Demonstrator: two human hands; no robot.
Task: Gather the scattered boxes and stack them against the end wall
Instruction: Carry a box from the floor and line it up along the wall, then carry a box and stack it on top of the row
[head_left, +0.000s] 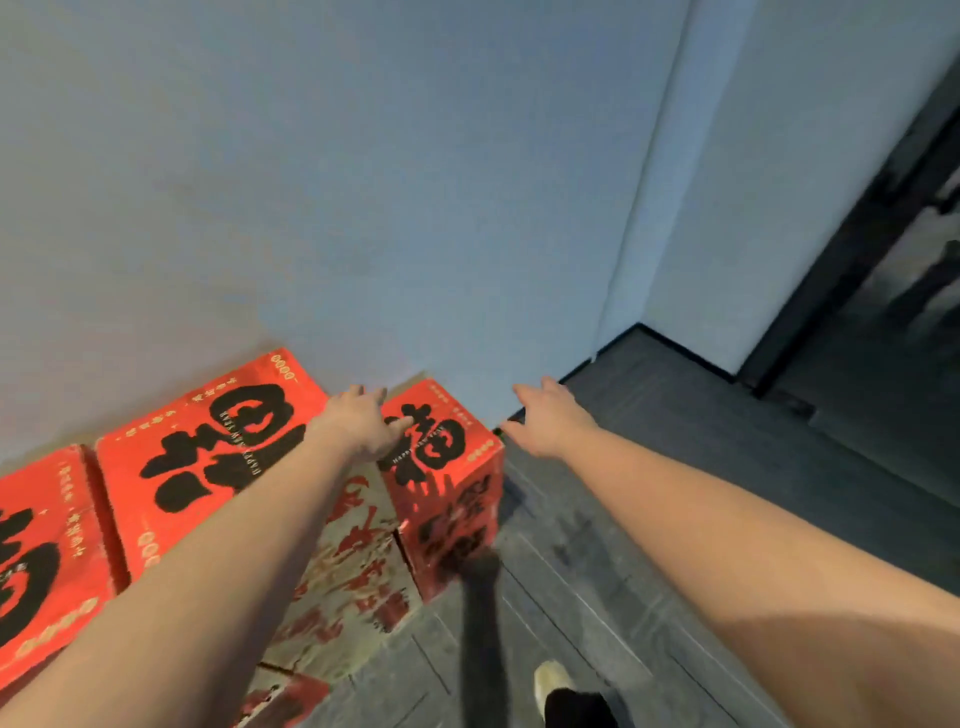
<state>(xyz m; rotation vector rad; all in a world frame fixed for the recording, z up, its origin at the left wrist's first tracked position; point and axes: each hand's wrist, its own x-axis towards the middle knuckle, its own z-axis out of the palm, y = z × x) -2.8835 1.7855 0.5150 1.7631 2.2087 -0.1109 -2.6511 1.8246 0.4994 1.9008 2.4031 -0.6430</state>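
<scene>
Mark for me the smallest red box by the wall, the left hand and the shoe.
smallest red box (441, 441): head view, on its printed top face.
left hand (363, 421): head view, on the back of the hand.
shoe (551, 678): head view, on its pale toe.

A pale blue-grey wall (363, 182) fills the view. Dark grey floor (649, 493) meets black skirting (685, 351); a dark doorway (893, 322) stands right.

A: Can you see the whole left box (36, 551)?
B: No, the picture's left edge cuts it. The left arm (208, 545) hides part of the middle box (208, 441) and its big character.
A: And the small print on the right box (441, 452)?
B: Too blurred to read. Low down, another box (280, 701) is cut by the bottom edge, and so is the shoe (553, 680).
</scene>
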